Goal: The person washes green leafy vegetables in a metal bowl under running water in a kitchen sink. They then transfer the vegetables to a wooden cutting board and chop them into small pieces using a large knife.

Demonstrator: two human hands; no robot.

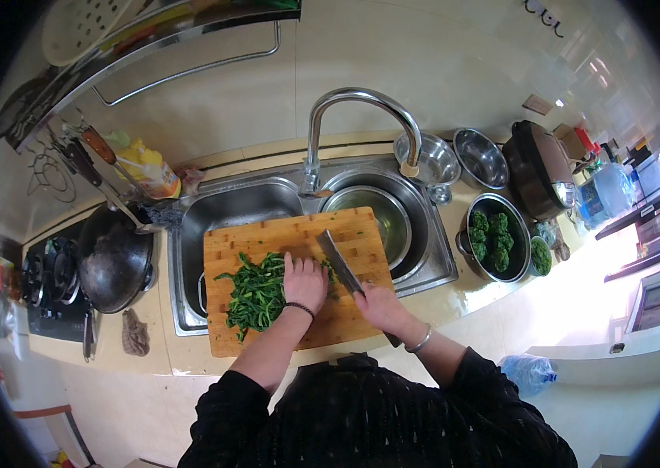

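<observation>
A wooden cutting board (300,345) lies across the front of the sink. On its left half is a loose heap of dark green leafy vegetables (257,292), some of it in cut lengths. My left hand (306,286) presses down over the right end of the greens, with its fingers bent over them; a few green bits show past the fingertips. In my right hand (382,307) is a kitchen cleaver (340,263), held by its handle. Its blade stands edge-down just right of my left fingertips, beside the green bits. Contact between blade and board cannot be made out.
Behind the board are a steel sink basin (236,202), a curved faucet (359,93) and a steel basin of water (397,225). To the right, a steel pot (521,225) holds several balls of greens, near a rice cooker (540,169). A wok (116,263) stands at left.
</observation>
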